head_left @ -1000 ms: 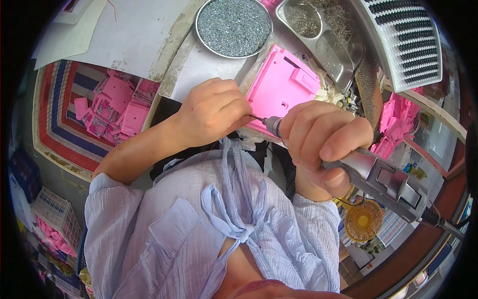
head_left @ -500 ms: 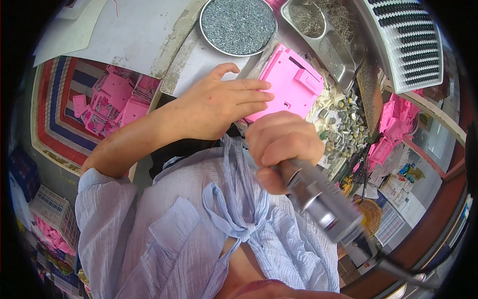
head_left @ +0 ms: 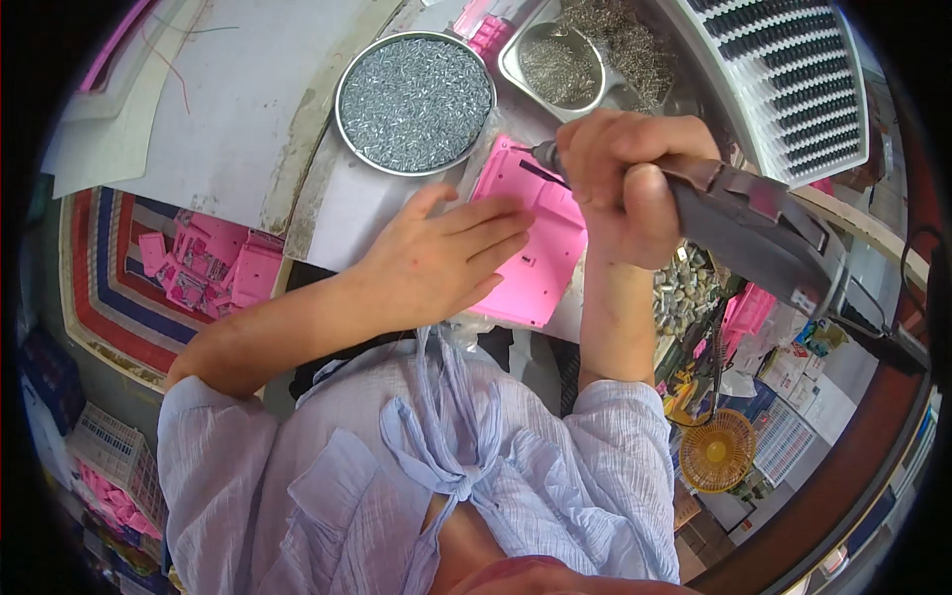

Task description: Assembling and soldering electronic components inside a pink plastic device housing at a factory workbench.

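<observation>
A pink plastic housing (head_left: 540, 256) lies on the worktable, with small holes and a dark slot near its far edge. My left hand (head_left: 426, 256) rests on its left side, fingers stretched out and spread across the surface. In my right hand (head_left: 627, 178) is a dark electric screwdriver (head_left: 754, 233), fingers wrapped round its front part. The tool lies nearly level, its bit pointing left to the housing's far left corner. Whether the bit touches a screw there is too small to tell.
A round metal dish of small silvery pins (head_left: 416, 104) stands beyond my left hand. Behind the housing is a steel tray of screws (head_left: 560, 69). A white rack with black rows (head_left: 783, 89) stands far right. Left, pink parts (head_left: 213, 263) lie on striped cloth; a yellow basket (head_left: 717, 451) sits lower right.
My right hand has moved away from my body to the housing's far edge, and the screwdriver has swung to point left at the corner. My left hand stays spread on the housing.
</observation>
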A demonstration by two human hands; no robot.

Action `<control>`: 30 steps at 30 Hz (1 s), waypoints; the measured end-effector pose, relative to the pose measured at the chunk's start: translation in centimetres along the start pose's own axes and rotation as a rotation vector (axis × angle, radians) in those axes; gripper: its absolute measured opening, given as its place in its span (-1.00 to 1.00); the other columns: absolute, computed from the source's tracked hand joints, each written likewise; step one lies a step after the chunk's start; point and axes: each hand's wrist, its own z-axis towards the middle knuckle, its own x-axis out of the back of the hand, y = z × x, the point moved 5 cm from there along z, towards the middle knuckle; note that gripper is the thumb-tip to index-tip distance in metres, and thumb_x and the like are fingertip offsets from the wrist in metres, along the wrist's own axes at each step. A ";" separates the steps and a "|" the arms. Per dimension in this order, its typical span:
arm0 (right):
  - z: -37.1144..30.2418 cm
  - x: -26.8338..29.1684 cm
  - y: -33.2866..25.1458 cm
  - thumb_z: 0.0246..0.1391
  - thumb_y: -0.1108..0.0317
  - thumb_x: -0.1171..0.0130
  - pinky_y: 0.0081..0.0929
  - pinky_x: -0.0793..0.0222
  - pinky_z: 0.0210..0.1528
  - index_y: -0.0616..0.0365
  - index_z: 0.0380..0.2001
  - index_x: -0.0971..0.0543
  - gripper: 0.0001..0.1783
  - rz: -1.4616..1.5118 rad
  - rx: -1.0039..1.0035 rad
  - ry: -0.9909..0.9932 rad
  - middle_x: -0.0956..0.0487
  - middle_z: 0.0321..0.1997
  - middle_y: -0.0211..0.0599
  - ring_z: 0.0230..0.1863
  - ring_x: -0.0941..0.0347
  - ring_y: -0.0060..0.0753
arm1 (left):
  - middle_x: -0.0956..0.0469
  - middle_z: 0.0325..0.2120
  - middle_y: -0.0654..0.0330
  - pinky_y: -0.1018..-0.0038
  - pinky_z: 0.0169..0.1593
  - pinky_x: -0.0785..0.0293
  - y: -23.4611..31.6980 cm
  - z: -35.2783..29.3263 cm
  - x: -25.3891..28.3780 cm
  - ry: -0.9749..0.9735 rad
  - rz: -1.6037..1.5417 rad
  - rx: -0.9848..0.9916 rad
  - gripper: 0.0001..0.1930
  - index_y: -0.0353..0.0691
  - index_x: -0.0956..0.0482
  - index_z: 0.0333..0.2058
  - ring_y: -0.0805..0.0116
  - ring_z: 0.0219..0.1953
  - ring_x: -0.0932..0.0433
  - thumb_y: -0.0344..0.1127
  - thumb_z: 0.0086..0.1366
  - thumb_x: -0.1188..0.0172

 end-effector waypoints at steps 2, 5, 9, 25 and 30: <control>-0.1 0.1 0.6 0.29 0.21 -0.20 -0.41 -0.16 -0.54 0.19 -0.21 -0.46 -0.74 -0.011 -0.022 0.010 -0.36 -0.67 -0.44 -0.64 -0.26 -0.47 | -0.52 0.21 0.18 0.14 0.08 -0.29 -0.1 0.2 0.0 0.001 -0.003 -0.001 -0.51 -0.23 -0.59 0.10 0.33 0.29 -0.43 -0.25 0.17 -0.27; -0.3 0.4 1.2 0.28 0.18 -0.23 -0.40 -0.17 -0.54 0.18 -0.23 -0.47 -0.72 0.019 -0.051 0.025 -0.37 -0.66 -0.42 -0.65 -0.26 -0.47 | -0.54 0.19 0.16 0.18 -0.05 -0.30 -0.1 0.3 0.4 0.017 -0.020 0.001 -0.52 -0.25 -0.60 0.09 0.34 0.26 -0.46 -0.27 0.17 -0.26; -0.1 0.5 1.3 0.26 0.26 -0.25 -0.40 -0.25 -0.49 0.18 -0.25 -0.44 -0.75 0.016 -0.044 0.009 -0.42 -0.60 -0.37 -0.61 -0.30 -0.47 | -0.56 0.17 0.16 0.20 -0.11 -0.28 -0.2 0.5 0.6 0.030 -0.034 0.010 -0.53 -0.26 -0.61 0.07 0.35 0.25 -0.48 -0.28 0.17 -0.26; -0.4 0.1 2.0 0.06 0.58 -0.26 -0.55 -0.44 -0.32 0.28 -0.30 -0.50 -0.85 -0.003 -0.121 -0.050 -0.56 -0.42 -0.30 -0.41 -0.47 -0.53 | -0.54 0.18 0.27 0.21 -0.05 -0.31 0.1 -0.2 0.1 0.002 0.042 0.040 -0.56 -0.16 -0.62 0.06 0.44 0.27 -0.41 -0.20 0.19 -0.28; 0.8 1.3 1.3 0.20 0.29 -0.19 -0.38 -0.22 -0.48 0.23 -0.17 -0.47 -0.75 -0.013 -0.086 -0.100 -0.40 -0.63 -0.42 -0.62 -0.27 -0.50 | -0.54 0.19 0.26 0.16 -0.08 -0.25 0.3 0.1 0.2 -0.004 0.028 0.037 -0.53 -0.15 -0.61 0.09 0.39 0.27 -0.44 -0.26 0.16 -0.28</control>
